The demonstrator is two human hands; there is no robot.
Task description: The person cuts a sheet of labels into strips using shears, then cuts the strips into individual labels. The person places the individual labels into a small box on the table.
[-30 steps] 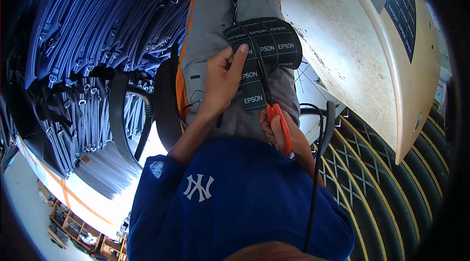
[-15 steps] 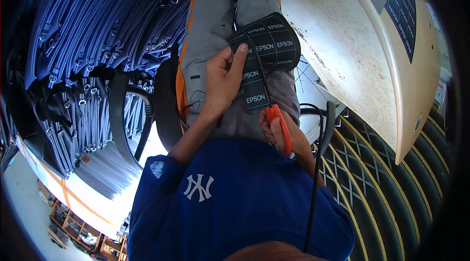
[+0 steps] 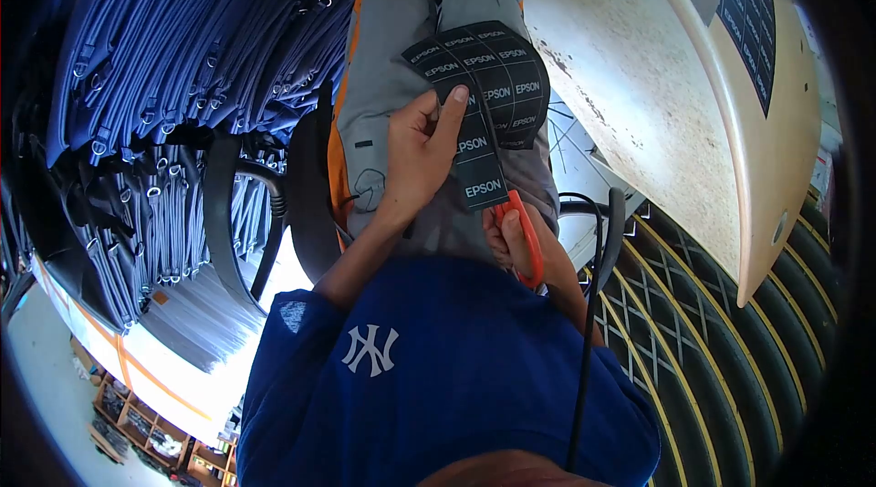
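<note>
A black sheet printed with EPSON labels (image 3: 511,90) lies curved over my grey-trousered lap. My left hand (image 3: 424,145) pinches it, the thumb on top near the middle of a strip. That strip hangs toward my body, and a cut runs along its right side. Orange-handled scissors (image 3: 530,245) are in my right hand (image 3: 518,236), close to the strip's lower end. Their blades are mostly hidden by the sheet.
Stacked dark blue straps with metal rings (image 3: 173,49) fill the left side. A pale worn table (image 3: 639,58) stands at the upper right, with another EPSON sheet (image 3: 750,31) on it. Below it is a black and yellow ribbed surface (image 3: 703,332). A black cable (image 3: 587,368) hangs at my right.
The sheet has shifted and its upper left part now spreads farther left, with more labels showing. My left hand has moved slightly right; the scissors have hardly moved.
</note>
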